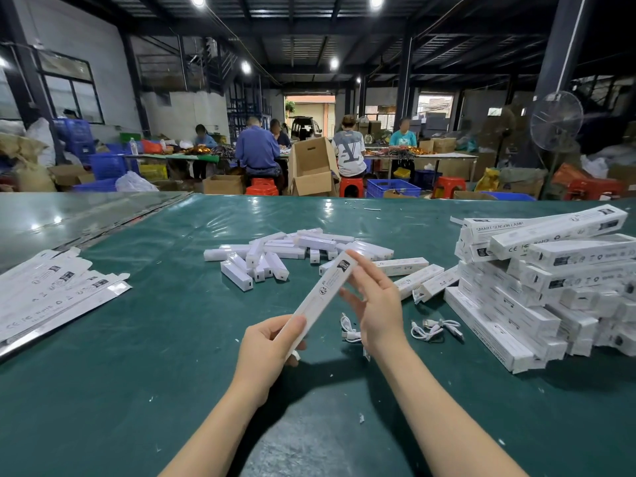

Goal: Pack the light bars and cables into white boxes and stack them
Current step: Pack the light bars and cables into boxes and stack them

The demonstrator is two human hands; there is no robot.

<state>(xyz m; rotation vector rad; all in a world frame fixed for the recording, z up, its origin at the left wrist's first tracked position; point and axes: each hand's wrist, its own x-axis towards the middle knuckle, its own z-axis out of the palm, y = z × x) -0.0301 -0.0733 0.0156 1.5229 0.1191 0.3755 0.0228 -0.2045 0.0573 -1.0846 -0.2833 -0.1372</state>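
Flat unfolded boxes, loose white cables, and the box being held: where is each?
flat unfolded boxes [51,290]: head view, printed face of the top sheet.
loose white cables [430,330]: head view, the tangled middle.
held box [320,301]: head view, middle of its long side.

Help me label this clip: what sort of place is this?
Probably a packing workshop or warehouse: white boxes piled on a green table, with workers seated among cartons and crates behind.
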